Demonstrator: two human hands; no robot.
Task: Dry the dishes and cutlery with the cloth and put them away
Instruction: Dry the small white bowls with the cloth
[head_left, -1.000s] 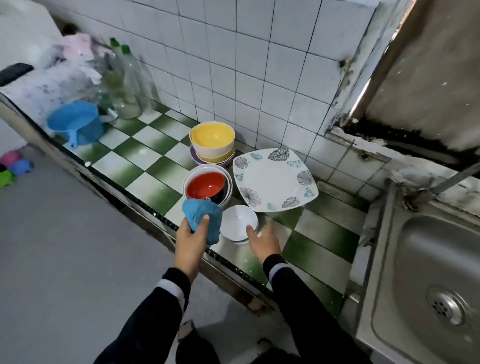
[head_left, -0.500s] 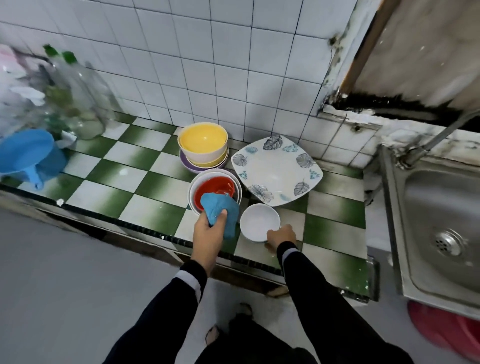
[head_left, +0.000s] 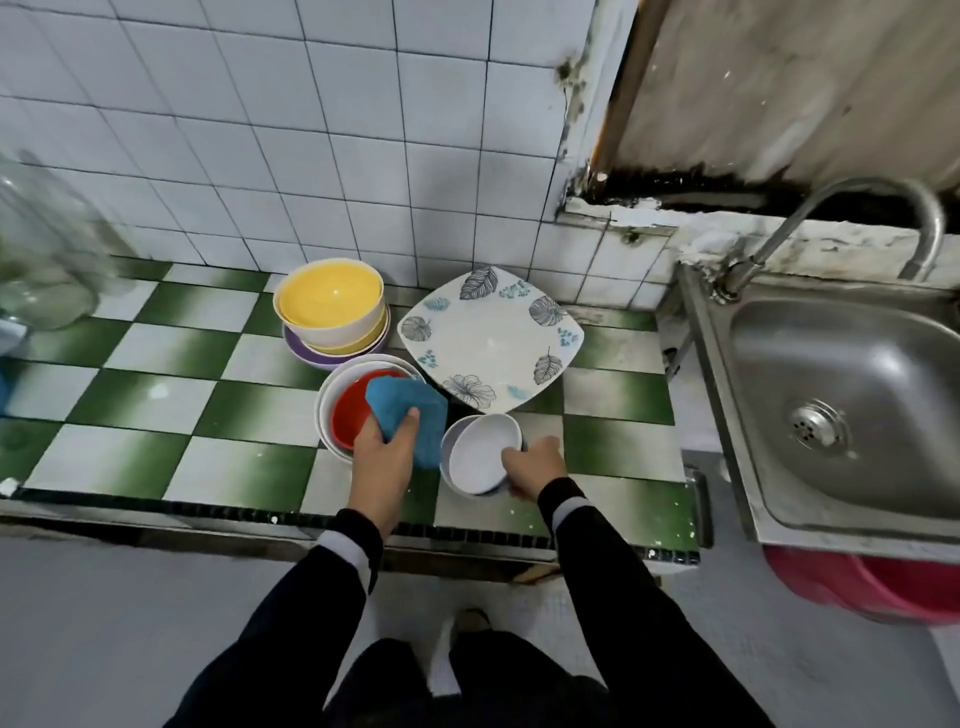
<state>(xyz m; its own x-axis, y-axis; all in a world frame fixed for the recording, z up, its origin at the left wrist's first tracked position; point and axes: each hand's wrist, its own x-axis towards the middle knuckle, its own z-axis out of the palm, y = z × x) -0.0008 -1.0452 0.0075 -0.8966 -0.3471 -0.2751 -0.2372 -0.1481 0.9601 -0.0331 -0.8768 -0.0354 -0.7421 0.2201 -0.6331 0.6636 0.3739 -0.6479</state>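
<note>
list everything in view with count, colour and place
cloth: 1, blue, over the red bowl
small bowl: 1, white, tilted at counter front
red bowl: 1, red, nested in a white bowl
yellow bowls: 2, yellow, stacked on purple dish by wall
square plate: 1, white, leaf print, beside them
sink: 1, steel, right, with tap
tub: 1, red, under sink
jar: 1, clear glass, far left
left hand: 1, grips cloth
right hand: 1, holds small bowl
</note>
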